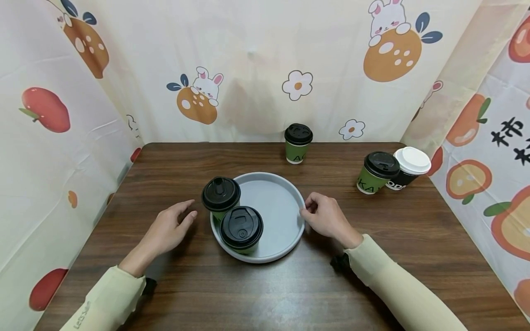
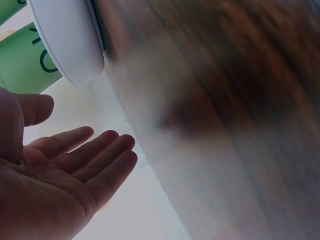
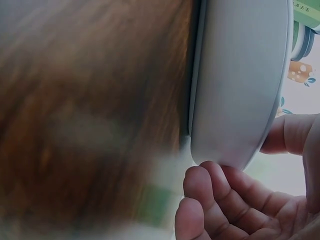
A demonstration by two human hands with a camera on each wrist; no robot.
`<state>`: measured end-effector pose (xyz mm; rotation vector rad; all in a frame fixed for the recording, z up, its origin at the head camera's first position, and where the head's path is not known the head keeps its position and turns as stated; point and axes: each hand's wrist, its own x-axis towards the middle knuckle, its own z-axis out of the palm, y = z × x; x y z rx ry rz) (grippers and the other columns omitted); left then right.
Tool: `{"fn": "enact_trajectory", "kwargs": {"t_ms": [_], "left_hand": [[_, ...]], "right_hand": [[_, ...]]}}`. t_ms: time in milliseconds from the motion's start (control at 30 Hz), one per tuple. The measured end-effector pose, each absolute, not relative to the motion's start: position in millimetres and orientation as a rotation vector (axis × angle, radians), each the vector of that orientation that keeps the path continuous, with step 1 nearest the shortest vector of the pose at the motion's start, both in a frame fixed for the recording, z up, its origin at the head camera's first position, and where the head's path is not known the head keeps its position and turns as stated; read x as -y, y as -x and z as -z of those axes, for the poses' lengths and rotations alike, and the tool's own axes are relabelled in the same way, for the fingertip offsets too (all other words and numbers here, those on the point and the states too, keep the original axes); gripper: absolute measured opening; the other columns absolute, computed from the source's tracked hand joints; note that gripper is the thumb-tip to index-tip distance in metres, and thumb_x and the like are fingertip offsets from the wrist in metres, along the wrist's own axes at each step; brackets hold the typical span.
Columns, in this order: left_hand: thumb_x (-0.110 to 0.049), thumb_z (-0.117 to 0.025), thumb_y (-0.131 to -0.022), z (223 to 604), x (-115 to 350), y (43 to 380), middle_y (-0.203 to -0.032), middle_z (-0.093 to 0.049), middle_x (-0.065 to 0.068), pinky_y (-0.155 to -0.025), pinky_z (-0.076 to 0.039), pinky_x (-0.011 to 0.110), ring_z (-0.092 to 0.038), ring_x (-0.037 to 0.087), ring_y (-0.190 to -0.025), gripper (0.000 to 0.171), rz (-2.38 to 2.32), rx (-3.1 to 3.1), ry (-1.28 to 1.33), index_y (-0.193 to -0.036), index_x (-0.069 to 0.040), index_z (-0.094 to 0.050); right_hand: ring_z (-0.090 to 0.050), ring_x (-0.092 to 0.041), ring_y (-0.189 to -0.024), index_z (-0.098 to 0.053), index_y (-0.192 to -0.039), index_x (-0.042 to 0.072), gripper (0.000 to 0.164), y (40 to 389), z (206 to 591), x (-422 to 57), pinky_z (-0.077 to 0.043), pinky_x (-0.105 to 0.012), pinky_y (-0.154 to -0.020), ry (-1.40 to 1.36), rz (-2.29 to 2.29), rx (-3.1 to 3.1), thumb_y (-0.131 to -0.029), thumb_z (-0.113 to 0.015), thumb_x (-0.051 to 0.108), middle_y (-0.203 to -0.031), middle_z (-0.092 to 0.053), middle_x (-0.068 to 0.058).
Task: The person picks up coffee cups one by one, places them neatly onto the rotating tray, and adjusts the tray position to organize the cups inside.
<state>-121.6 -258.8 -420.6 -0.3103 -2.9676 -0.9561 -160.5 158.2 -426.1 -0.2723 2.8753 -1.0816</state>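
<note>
Pinching the right rim of the round gray tray (image 1: 276, 209) with the right hand (image 1: 329, 217): thumb sitting at the upper edge, fingers bending in against the outer wall. Left hand (image 1: 169, 229) is holding nothing, hovering just off the tray's left side, thumb spread well apart from loosely extended fingers.

Tray is lying front-center on the table, looking flat. Two black-lidded green cups are standing on its left half, the dome-lidded cup (image 1: 221, 196) behind, the flat-lidded cup (image 1: 242, 228) in front.

Handling, my read: tray is looking stiff, light, smooth, maybe slick. Load is sitting left, so balance is likely favoring that side. Better gripping opposite rims, thumbs over, fingers low on the wall. Cups are looking like paper: squeezable, tippable. Can't tell if full.

Surface: brown wood-grain table (image 1: 269, 299), reflecting light softly. A lone green cup (image 1: 296, 149) is standing at the back edge; another green cup (image 1: 374, 174) and a white-lidded cup (image 1: 412, 162) are standing close together at right. Fruit-and-bunny-print curtain (image 1: 252, 37) is enclosing the back and both sides.
</note>
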Motion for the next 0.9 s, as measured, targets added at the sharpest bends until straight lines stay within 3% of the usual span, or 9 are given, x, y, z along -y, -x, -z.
{"fn": "enact_trajectory", "kwargs": {"t_ms": [433, 900], "left_hand": [[-0.03, -0.051, -0.109, 416, 253, 120, -0.126, -0.067, 0.02, -0.099, -0.047, 0.06, -0.061, 0.04, -0.12, 0.051, 1.026, 2.945, 0.323, -0.146, 0.004, -0.052], [-0.028, -0.052, -0.109, 416, 249, 120, -0.124, -0.069, 0.019, -0.098, -0.049, 0.058, -0.063, 0.038, -0.117, 0.049, 1.067, 2.938, 0.317, -0.145, 0.005, -0.053]], "right_hand": [[-0.058, -0.013, -0.067, -0.064, -0.088, 0.013, 0.009, 152, 424, -159, -0.049, -0.031, -0.063, 0.322, 1.03, -2.912, -0.089, -0.07, 0.02, -0.076, -0.064, 0.002], [-0.054, -0.014, -0.066, -0.062, -0.086, 0.015, 0.014, 147, 425, -159, -0.045, -0.031, -0.061, 0.357, 0.938, -2.926, -0.088, -0.073, 0.024, -0.075, -0.061, 0.002]]}}
